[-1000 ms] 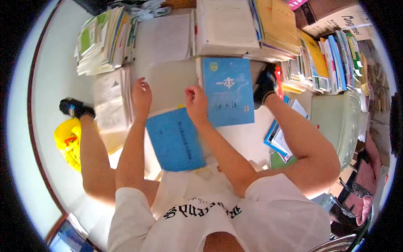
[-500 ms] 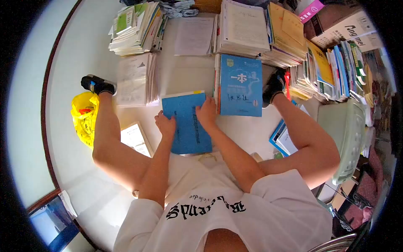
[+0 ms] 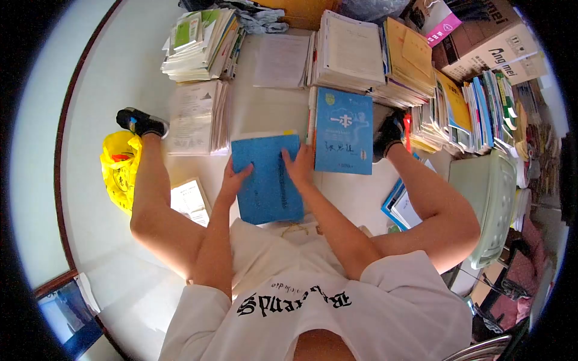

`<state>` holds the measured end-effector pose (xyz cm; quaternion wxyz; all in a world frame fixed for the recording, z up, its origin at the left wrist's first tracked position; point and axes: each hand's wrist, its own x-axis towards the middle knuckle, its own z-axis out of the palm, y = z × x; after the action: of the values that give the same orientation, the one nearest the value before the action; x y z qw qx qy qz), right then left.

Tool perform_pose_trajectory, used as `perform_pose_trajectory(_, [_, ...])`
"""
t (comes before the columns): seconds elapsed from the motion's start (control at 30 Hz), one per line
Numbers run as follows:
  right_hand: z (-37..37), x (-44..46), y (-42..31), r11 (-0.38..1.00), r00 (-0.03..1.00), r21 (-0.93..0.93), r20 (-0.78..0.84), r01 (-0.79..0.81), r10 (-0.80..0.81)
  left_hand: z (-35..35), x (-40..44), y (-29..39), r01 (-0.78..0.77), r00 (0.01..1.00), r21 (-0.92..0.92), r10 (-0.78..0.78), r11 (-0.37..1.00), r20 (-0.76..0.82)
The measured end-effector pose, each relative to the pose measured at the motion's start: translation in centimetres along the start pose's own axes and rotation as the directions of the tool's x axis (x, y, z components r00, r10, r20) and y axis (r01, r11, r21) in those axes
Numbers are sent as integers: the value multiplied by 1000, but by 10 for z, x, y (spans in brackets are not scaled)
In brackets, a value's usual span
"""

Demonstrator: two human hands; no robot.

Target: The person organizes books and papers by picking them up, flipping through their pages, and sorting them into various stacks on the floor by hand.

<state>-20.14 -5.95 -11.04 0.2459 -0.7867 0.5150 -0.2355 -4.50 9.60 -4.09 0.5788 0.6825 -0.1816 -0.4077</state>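
We held the blue book [image 3: 268, 192] in front of our lap, between our spread legs, with the left hand [image 3: 233, 177] gripping one side edge and the right hand [image 3: 299, 165] gripping the other. Both thumbs lay on the cover while the other fingers were mostly hidden, so we could not tell how far they reached beneath; the paired grip seemed meant to steady the book and square its pages. The marked book [image 3: 344, 135] topped a pile just beyond the right hand — whether knuckles and spines touched, we could not tell. Further out, the tall stack [image 3: 349, 51] and the paper pile [image 3: 195, 117] stood on the floor [image 3: 120, 253] in rough rows, probably set so to leave a working gap before us. Our left leg [image 3: 153, 180] lay between the yellow bag [image 3: 120, 174] and the open papers [image 3: 191, 201], and our right leg [image 3: 430, 180] partly covered some loose books [image 3: 400, 204] — that leg and the green tub [image 3: 481, 198] behind it hemmed in the right side. A carton [image 3: 506, 48] stood behind the far-right books.
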Motion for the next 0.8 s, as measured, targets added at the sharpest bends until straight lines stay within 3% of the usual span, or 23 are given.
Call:
perform_pose_trajectory(0.03, [-12, 3, -5, 1000, 1000, -5, 4, -5, 5, -4, 1, 12, 84, 996, -85, -82, 993, 24])
perform_pose_trajectory(0.07, [-24, 11, -11, 943, 990, 306, 83, -133, 112, -8, 1, 23, 166, 986, -166, -159, 972, 55])
perform_pose_trajectory(0.1, [-32, 16, -11, 776, 965, 574, 187, -260, 185, -12, 1, 30, 154, 988, -273, -142, 950, 65])
perform_pose_trajectory(0.13, [-33, 18, -4, 779, 966, 572, 182, -257, 185, -16, 6, 32, 153, 988, -276, -139, 949, 69])
perform_pose_trajectory(0.17, [-35, 22, 2, 761, 888, 553, 455, -340, 65, -20, 11, 35, 163, 986, -320, -163, 933, 26])
perform_pose_trajectory(0.2, [-39, 24, 2, 754, 725, 508, 686, -417, -61, -23, 16, 40, 172, 981, -363, -191, 916, -16])
perform_pose_trajectory(0.37, [-42, 51, -12, 703, 776, 576, 628, -418, -53, -23, 43, 56, 141, 987, -380, -161, 914, -21])
perform_pose_trajectory(0.43, [-35, 70, -15, 711, 801, 569, 598, -413, -13, -9, 45, 69, 197, 980, -402, -171, 894, 101])
perform_pose_trajectory(0.47, [-32, 85, -16, 755, 861, 562, 509, -338, 7, -3, 57, 70, 185, 982, -402, -156, 897, 103])
perform_pose_trajectory(0.5, [-28, 98, -16, 794, 909, 544, 416, -270, 24, 1, 68, 67, 162, 985, -347, -129, 924, 118])
perform_pose_trajectory(0.6, [-6, 159, -1, 823, 940, 544, 340, -163, -38, 7, 134, 70, 125, 986, -201, -98, 972, 138])
perform_pose_trajectory(0.63, [6, 179, 1, 823, 942, 545, 334, -160, -38, 16, 152, 92, 145, 987, -115, -135, 983, 89])
perform_pose_trajectory(0.67, [20, 201, 1, 841, 973, 533, 228, -98, -31, 22, 174, 108, 167, 986, -29, -166, 985, 34])
perform_pose_trajectory(0.7, [33, 225, -2, 856, 993, 517, 118, -35, -31, 18, 209, 103, 104, 991, -66, -97, 992, 95])
perform_pose_trajectory(0.73, [33, 246, -16, 853, 993, 522, 116, -35, -30, 13, 250, 93, 101, 991, -61, -95, 993, 93])
perform_pose_trajectory(0.8, [18, 278, -48, 912, 981, 397, 192, -106, 31, 6, 323, 77, -18, 1000, 268, 10, 963, 29])
